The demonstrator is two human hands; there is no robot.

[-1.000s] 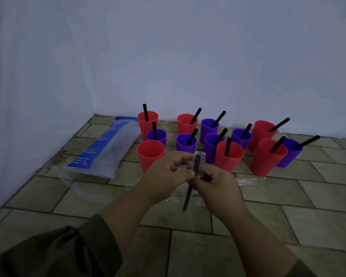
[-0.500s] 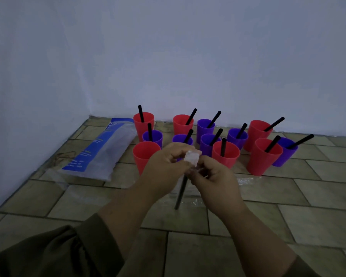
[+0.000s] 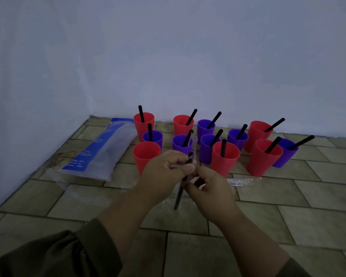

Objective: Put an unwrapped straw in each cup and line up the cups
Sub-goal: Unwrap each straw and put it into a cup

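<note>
Both hands are pinching the black straw (image 3: 179, 196) just right of the empty red cup (image 3: 146, 154). The left hand (image 3: 164, 172) has its fingers curled on the top end, and the right hand (image 3: 209, 191) grips lower down. Can't tell how much wrapper is left up top. I'd strip it fully while holding the shaft firm, then drop the straw into that cup.

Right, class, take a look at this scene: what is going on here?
A person's left hand and right hand both pinch a black straw near its top, seemingly unwrapping it. Twelve red and purple cups stand clustered on the tiled floor by the wall, not in a neat line. Eleven hold straws; the front-left red cup shows none. A plastic bag lies to their left.
</note>
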